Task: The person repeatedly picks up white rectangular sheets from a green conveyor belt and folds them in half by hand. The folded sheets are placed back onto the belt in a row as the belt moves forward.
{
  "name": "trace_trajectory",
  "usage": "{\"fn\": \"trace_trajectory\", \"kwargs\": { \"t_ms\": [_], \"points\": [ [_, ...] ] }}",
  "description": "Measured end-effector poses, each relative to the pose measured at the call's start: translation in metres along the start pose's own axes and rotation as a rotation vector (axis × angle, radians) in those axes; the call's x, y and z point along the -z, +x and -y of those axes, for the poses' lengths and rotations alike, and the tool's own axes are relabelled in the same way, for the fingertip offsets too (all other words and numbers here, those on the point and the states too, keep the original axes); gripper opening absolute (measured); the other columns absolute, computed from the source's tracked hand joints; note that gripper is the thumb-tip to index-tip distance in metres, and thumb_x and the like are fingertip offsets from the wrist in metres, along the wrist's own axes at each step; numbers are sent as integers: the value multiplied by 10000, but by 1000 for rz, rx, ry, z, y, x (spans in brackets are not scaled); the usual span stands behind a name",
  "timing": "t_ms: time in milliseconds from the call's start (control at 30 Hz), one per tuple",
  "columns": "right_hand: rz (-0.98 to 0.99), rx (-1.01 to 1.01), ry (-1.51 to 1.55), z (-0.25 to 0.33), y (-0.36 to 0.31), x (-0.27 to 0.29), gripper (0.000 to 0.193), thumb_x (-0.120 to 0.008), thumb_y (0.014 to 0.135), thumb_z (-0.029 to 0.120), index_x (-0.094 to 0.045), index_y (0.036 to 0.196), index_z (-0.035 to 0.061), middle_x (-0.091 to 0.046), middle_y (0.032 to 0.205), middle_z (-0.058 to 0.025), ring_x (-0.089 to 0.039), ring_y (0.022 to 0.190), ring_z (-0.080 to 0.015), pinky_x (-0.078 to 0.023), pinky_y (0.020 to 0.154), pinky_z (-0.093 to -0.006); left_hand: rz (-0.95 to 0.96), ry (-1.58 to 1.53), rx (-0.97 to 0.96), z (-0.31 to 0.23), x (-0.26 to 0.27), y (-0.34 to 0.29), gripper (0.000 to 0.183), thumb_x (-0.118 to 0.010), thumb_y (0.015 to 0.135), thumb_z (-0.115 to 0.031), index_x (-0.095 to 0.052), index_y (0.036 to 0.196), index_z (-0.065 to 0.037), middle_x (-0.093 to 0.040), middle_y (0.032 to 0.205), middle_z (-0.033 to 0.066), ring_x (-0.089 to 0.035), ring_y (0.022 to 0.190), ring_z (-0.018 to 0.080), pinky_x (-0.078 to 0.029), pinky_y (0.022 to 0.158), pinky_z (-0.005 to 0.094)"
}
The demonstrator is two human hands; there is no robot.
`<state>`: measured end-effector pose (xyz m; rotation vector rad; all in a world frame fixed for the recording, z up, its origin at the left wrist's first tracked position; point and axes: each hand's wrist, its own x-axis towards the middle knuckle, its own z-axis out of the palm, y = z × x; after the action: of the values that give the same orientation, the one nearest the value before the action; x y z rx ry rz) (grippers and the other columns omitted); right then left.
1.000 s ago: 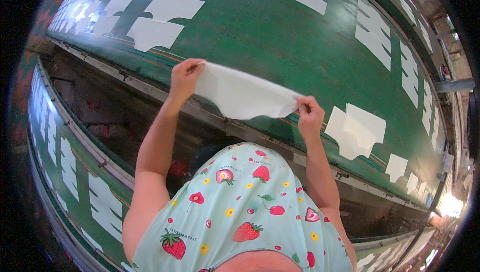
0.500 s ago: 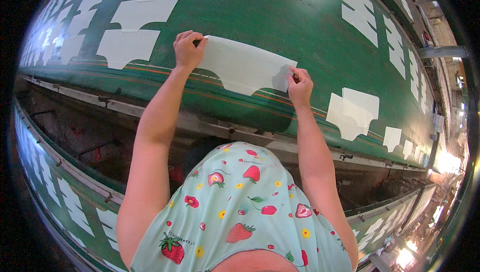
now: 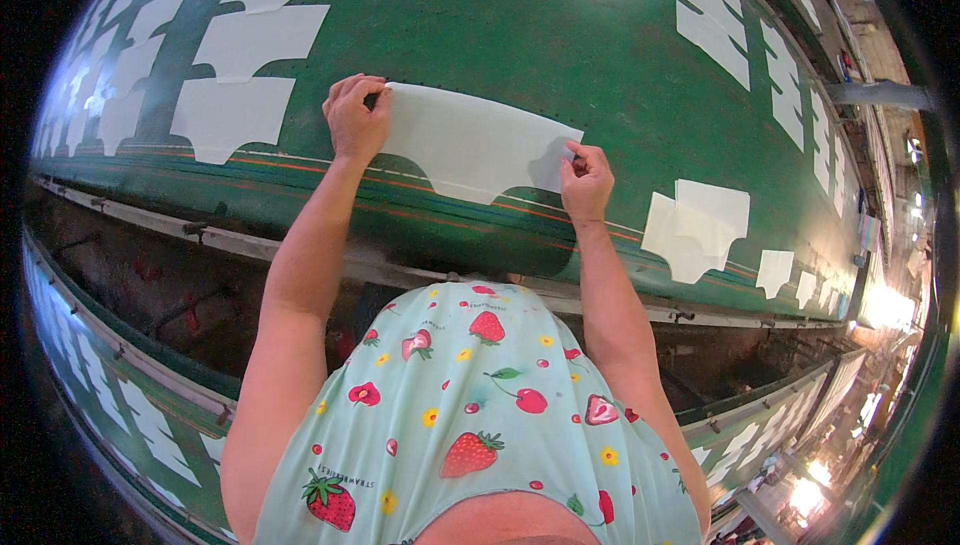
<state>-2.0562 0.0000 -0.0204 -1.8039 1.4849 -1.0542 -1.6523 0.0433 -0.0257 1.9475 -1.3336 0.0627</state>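
Observation:
A white cut fabric panel (image 3: 465,145) with curved cut-outs at its lower sides lies spread along the near part of a long green table (image 3: 470,35). Pinched between the fingers of my left hand (image 3: 357,123) is the panel's far left corner. My right hand (image 3: 587,183) grips its right end near the corner, fingers closed, casting a shadow on the cloth. Between the two hands the far edge runs almost straight, and the narrow middle part points toward me. What my fingertips do beneath the cloth is hidden.
White pieces of similar shape (image 3: 232,117) lie in rows to the left. Overlapping white pieces (image 3: 697,230) rest to the right, with smaller-looking ones beyond. More rows (image 3: 712,20) lie on the far side. A metal rail (image 3: 240,242) edges the table; another green table (image 3: 150,385) stands behind me.
The whole view has shifted slightly, so the table and its pieces appear a little further left and lower. Both hands keep hold of the panel's two ends.

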Motion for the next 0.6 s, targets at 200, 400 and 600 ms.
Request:
{"fn": "trace_trajectory", "kwargs": {
  "t_ms": [200, 400, 600],
  "points": [
    [-47, -20, 20, -5, -2, -1, 224, -817, 848, 0, -787, 1067, 40, -758, 944, -89, -735, 770, -166, -594, 715, -320, 27, 12, 11, -2, 1, 0, 106, -833, 918, -235, -800, 979, -154, -808, 1180, -15, -663, 1287, 263, -452, 1113, 468],
    [-69, -37, 37, -5, -1, -1, 190, -841, 849, 28, -788, 1032, 36, -762, 911, -74, -722, 735, -156, -590, 699, -320, 8, -13, 8, -8, 3, 2, 83, -835, 907, -239, -809, 945, -170, -804, 1144, -30, -657, 1275, 247, -449, 1108, 468],
    [30, 27, 6, -18, 2, -2, 213, -852, 892, 82, -811, 1097, 41, -774, 931, -54, -711, 764, -128, -579, 705, -304, 47, -27, -31, 6, 4, 0, 110, -849, 914, -257, -804, 955, -166, -803, 1132, -12, -691, 1178, 258, -502, 1052, 444]
  ]
}}
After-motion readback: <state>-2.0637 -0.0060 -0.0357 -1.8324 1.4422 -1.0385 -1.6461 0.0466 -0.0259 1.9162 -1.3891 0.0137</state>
